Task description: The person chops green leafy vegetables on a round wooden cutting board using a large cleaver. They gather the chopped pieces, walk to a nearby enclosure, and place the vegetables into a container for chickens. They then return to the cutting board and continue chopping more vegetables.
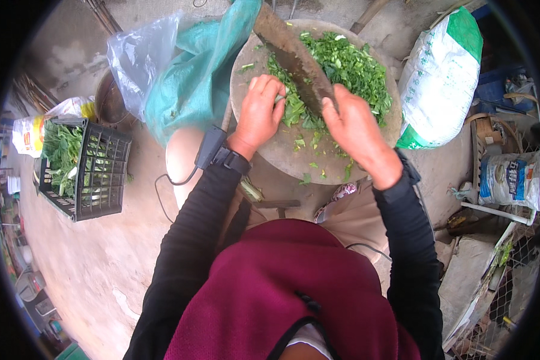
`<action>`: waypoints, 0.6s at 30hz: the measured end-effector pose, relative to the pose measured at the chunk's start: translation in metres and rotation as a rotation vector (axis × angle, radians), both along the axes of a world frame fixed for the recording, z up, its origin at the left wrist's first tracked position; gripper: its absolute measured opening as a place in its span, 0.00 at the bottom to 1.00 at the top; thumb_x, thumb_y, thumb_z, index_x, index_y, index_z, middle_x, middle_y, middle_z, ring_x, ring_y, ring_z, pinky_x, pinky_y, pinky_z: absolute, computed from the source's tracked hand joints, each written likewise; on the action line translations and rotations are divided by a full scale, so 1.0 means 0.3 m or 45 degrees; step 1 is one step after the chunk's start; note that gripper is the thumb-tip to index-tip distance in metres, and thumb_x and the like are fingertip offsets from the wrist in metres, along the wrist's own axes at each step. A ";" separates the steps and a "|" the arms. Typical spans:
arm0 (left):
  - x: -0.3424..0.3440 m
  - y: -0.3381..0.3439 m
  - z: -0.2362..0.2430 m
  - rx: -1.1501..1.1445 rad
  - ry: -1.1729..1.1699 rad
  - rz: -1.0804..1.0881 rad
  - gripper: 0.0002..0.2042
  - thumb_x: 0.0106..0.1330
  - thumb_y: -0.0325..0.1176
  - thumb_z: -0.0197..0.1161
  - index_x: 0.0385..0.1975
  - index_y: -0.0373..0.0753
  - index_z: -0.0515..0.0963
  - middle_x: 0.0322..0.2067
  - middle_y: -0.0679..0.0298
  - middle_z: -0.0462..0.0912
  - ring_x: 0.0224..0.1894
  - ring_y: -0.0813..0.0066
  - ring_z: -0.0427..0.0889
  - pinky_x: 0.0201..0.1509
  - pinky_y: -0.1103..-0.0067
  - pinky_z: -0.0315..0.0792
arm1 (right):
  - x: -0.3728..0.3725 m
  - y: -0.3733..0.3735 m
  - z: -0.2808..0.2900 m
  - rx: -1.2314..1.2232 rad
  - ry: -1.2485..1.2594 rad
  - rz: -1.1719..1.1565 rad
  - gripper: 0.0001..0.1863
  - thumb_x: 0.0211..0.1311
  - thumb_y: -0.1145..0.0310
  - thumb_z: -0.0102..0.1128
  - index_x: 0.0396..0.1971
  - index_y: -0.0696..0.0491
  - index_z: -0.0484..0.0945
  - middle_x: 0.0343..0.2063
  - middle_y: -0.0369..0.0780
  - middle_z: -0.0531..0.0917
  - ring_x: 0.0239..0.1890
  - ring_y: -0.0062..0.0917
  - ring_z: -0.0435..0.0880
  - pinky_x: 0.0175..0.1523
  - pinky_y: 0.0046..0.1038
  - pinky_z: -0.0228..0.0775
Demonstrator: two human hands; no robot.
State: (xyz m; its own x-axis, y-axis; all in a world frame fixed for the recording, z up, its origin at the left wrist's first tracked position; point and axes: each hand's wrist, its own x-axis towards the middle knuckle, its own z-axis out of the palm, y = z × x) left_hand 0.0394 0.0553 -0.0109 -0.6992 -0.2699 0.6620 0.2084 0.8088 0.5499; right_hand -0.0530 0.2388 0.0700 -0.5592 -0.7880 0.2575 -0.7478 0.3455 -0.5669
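Note:
A large cleaver (300,66) with a dark, stained blade slants across a round chopping board (267,153). My right hand (357,129) is closed around its handle end. Chopped leafy greens (351,69) lie heaped on the far right of the board, beyond the blade, with loose bits scattered nearer me. My left hand (259,114) is closed at the left of the blade, its curled fingers on a bunch of greens (293,105). Those fingers and the blade hide part of the bunch.
A black plastic crate (105,174) of whole leafy greens stands on the floor at the left. Beside the board lie a teal mesh bag (192,84) and a clear plastic bag (139,60). A white and green sack (441,78) sits at the right. Wire mesh (513,282) borders the lower right.

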 end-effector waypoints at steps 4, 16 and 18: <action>-0.001 -0.001 0.000 -0.034 0.030 0.020 0.11 0.51 0.17 0.62 0.33 0.35 0.72 0.36 0.54 0.74 0.42 0.49 0.73 0.47 0.64 0.69 | 0.024 0.082 0.082 0.147 0.048 0.074 0.10 0.67 0.70 0.53 0.31 0.62 0.69 0.23 0.56 0.77 0.29 0.56 0.78 0.36 0.49 0.69; 0.026 -0.026 0.002 0.037 -0.056 -0.170 0.12 0.51 0.21 0.64 0.35 0.36 0.74 0.39 0.53 0.76 0.45 0.49 0.74 0.51 0.64 0.69 | -0.027 -0.044 -0.096 0.002 -0.149 0.012 0.12 0.67 0.68 0.54 0.33 0.64 0.72 0.24 0.58 0.78 0.31 0.57 0.79 0.37 0.50 0.70; 0.031 -0.025 0.001 0.035 -0.041 -0.150 0.13 0.50 0.21 0.65 0.37 0.36 0.73 0.41 0.53 0.76 0.46 0.50 0.74 0.52 0.64 0.70 | -0.007 -0.017 -0.070 -0.079 -0.134 0.002 0.12 0.68 0.68 0.54 0.33 0.63 0.71 0.23 0.57 0.78 0.30 0.57 0.79 0.36 0.50 0.69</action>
State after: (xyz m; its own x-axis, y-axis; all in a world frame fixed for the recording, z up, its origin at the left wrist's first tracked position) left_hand 0.0487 0.0477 -0.0107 -0.7477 -0.2022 0.6325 0.2832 0.7645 0.5791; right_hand -0.0552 0.2337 0.0491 -0.5846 -0.7733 0.2454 -0.6834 0.3064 -0.6626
